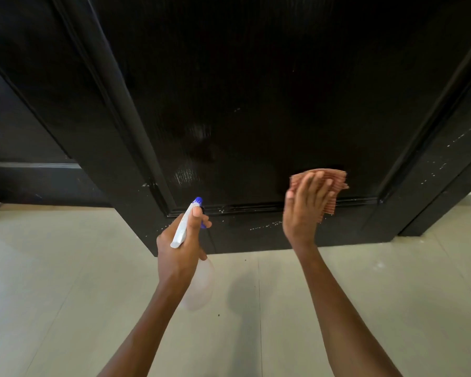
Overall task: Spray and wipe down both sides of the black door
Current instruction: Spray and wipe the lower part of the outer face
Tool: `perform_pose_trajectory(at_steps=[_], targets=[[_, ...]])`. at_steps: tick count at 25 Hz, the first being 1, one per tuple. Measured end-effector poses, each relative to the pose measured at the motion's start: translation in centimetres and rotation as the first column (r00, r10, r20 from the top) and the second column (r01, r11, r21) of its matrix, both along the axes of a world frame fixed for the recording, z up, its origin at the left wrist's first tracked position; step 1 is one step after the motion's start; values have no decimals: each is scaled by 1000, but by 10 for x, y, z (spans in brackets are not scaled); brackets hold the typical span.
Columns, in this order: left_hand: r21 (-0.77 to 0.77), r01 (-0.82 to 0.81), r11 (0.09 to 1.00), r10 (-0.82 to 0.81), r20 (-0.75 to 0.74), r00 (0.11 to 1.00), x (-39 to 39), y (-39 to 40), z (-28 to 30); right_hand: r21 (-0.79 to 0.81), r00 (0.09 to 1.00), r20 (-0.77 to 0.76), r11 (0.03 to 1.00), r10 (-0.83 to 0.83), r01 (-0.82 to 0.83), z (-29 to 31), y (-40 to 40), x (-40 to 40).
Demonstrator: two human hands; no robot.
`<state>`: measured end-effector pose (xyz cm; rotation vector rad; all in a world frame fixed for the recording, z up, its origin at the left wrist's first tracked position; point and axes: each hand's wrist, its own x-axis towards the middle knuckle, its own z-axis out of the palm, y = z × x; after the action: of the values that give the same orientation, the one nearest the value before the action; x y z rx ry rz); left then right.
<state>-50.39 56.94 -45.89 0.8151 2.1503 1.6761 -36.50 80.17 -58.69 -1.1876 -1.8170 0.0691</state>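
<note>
Black door (256,91) glossy, fine ribbed grain, white specks low. Cloth (335,183) ribbed pinkish fabric. Spray bottle (181,229) white-blue plastic, translucent body. Floor (52,281) smooth pale tile.

Head view, angled forward and down, close to the black door (256,91).

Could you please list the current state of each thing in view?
Glossy black panelled door: partly wet, white specks along its lower rail.
White spray bottle with blue nozzle: gripped by left hand, aimed at door.
Pinkish ribbed cloth: pressed on door by right hand.
Pale tiled floor: speckled.
</note>
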Motion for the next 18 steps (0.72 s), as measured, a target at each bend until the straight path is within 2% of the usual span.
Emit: perform_pose_trajectory(at_steps=[1,3,5,6,9,12,15,18], targets=[[12,-9,1000,9,6,1000,2,1,2,63,991,101,994,85,-92,5,-6,-12],[40,-57,998,56,34,998,4,2,10,173,910,323,928,262,-329,13,-23,-36],[67,-113,991,109,67,992,4,2,18,245,805,510,847,302,-473,32,-29,-56],[85,-150,985,142,90,986,2,2,20,281,785,549,821,288,-498,50,-26,-64],[138,-259,956,233,175,957,-15,-7,29,418,785,572,738,240,-530,115,-24,-83],[183,-336,924,302,190,934,-40,-17,38,522,766,606,621,214,-585,186,-26,-105],[223,-344,912,312,167,935,-56,-24,47,559,771,613,594,173,-578,248,-34,-129],[250,-330,910,303,140,943,-64,-31,56,549,764,628,610,151,-572,274,-44,-148]])
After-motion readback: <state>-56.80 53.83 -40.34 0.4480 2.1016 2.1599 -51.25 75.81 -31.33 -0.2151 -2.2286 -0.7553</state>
